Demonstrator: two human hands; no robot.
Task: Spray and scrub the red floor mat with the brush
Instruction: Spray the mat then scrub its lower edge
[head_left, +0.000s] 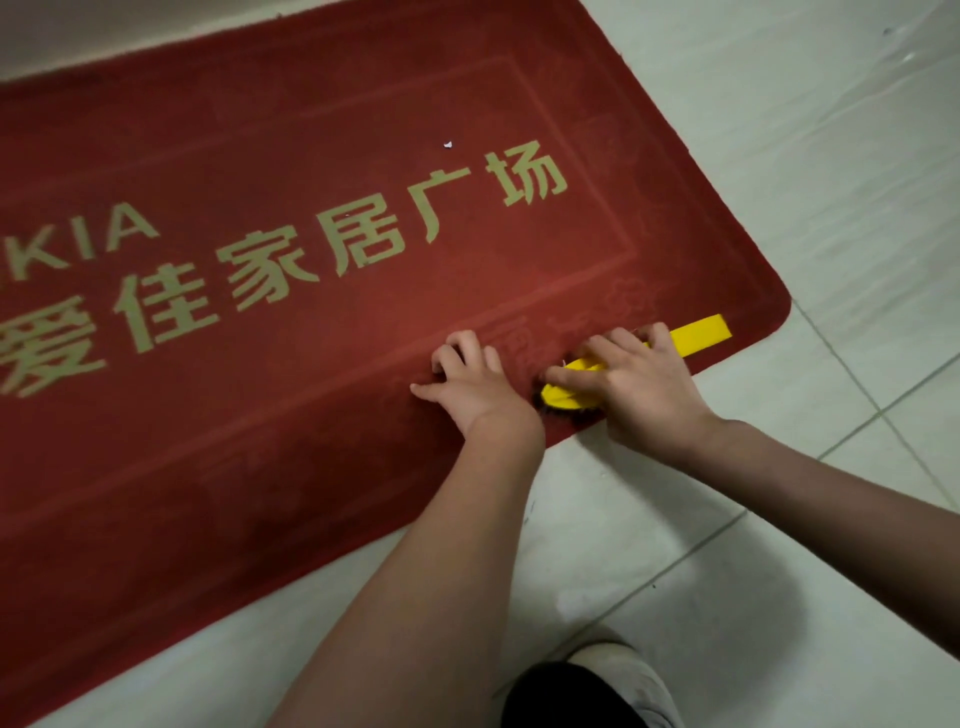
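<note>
Right hand has its grip clamped over the yellow brush, bristles down on the red floor mat near its 4 o'clock corner. The brush's long axis runs 8 to 2 o'clock, with the handle tip at 2. Left hand, just beside at 9 o'clock, presses its fingertips on the mat and holds nothing.

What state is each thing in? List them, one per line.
Mat: flat on the floor, a white scrap on it.
Brush: bristles down on the mat's near edge.
Right hand: grips the brush.
Left hand: presses the mat beside the brush.
</note>
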